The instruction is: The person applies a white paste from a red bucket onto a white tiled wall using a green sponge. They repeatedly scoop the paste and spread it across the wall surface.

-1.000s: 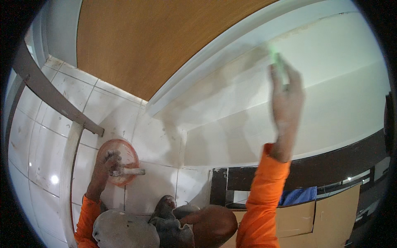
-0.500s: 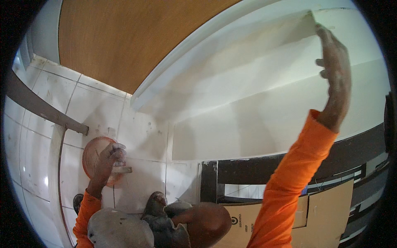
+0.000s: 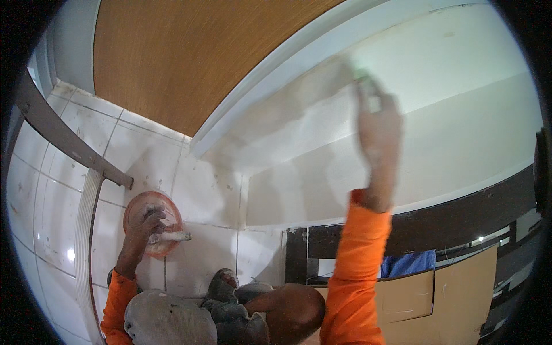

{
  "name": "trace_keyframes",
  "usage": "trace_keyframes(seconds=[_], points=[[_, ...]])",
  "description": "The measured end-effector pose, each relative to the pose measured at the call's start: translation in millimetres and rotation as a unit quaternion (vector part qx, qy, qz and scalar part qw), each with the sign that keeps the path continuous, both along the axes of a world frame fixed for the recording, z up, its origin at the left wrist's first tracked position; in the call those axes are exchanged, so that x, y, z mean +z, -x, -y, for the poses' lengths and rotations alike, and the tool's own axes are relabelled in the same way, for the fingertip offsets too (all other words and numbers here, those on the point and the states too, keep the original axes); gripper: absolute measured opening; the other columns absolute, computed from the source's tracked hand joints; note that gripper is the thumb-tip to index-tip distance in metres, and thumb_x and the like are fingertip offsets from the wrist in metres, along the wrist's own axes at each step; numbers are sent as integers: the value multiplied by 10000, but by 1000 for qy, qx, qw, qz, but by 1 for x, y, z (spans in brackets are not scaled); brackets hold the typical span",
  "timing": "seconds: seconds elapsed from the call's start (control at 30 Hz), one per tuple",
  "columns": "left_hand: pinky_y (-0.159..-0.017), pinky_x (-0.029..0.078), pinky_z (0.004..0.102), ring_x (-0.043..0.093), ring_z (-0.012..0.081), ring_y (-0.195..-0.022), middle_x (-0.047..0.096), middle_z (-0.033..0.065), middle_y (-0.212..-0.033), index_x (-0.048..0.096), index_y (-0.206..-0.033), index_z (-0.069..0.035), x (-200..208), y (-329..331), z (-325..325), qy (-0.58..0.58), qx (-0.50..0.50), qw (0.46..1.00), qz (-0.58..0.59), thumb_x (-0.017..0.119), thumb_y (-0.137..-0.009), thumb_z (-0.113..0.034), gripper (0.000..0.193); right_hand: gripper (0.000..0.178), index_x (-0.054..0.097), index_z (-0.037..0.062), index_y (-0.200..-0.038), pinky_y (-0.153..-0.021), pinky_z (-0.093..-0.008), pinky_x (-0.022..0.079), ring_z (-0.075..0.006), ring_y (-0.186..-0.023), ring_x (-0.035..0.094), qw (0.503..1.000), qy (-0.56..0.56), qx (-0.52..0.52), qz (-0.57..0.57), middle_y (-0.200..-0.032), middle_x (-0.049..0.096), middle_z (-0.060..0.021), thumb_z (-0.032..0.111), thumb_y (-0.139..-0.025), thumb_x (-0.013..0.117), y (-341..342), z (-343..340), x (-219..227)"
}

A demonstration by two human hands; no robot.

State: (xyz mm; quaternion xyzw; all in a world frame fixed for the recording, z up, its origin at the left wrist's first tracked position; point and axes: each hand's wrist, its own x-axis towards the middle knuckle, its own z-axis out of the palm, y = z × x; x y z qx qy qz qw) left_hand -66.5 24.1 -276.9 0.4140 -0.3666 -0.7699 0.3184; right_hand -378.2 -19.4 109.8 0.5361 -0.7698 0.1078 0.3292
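Observation:
My left hand (image 3: 145, 225) is closed around a pale, plaster-smeared tool with a blunt bar-shaped end (image 3: 175, 236); its exact kind is unclear. It is held over a round orange-red basin (image 3: 177, 214) with whitish residue, on the floor at the left. My right hand (image 3: 379, 129) is raised to the white wall (image 3: 454, 63), smeared by motion. Its fingers are pressed together around a small, blurred, greenish-tinged thing (image 3: 361, 73) against the wall, beside a darker, damp-looking patch (image 3: 305, 86).
A wood-brown door (image 3: 195, 52) in a white frame stands beside the wall. Dark wooden furniture rails (image 3: 448, 213) run along the right, with a cardboard sheet (image 3: 460, 293) and blue cloth (image 3: 409, 264). Another dark beam (image 3: 75, 138) crosses the left. White tiles (image 3: 201, 190) cover the floor.
My right hand has swept left and downward along the wall from the far upper right. My left hand has stayed over the basin, with the tool's angle slightly changed.

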Motion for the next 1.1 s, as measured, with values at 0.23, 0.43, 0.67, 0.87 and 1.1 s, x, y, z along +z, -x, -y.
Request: trace_keyframes(seconds=[0.23,0.43,0.67,0.87,1.1], points=[[-872,524,313,621,175,-982,599,41,-1172,623,-1226,-39,-30,6,2,23,-2,999,-30,541,-1029,-232,288,808,519,163,-1488,-800,-408,536,-314,-1038,693,990,136,26,15,-1425,562,-201,721,-904,484,19,-4,235],[-889,532,314,615,168,-1007,598,39,-1176,619,-1225,-37,-7,22,9,186,-61,981,4,557,-1013,-201,275,692,534,197,-1482,-631,-339,502,-246,-868,685,988,13,120,97,-1382,613,-116,629,-944,484,40,9,165],[-881,530,300,603,148,-1003,617,50,-1086,617,-1205,-39,-22,12,13,179,-32,983,-15,615,-976,-201,280,587,610,154,-1405,-804,-404,525,-334,-998,701,999,4,34,34,-1273,669,-205,535,-993,438,-13,20,108],[-854,520,288,595,166,-1003,591,44,-1146,613,-1212,-31,-16,12,10,77,-44,996,-12,564,-1002,-185,265,832,469,107,-1522,-841,-545,467,-421,-1119,636,996,90,25,-10,-1428,504,-325,687,-926,474,-29,20,203],[-813,514,278,595,150,-975,618,59,-1108,615,-1208,-7,3,-8,10,196,-42,980,3,568,-1018,-223,291,582,577,189,-1448,-725,-456,585,-302,-953,733,999,-39,-25,7,-1156,727,-194,558,-1020,437,5,50,39]])
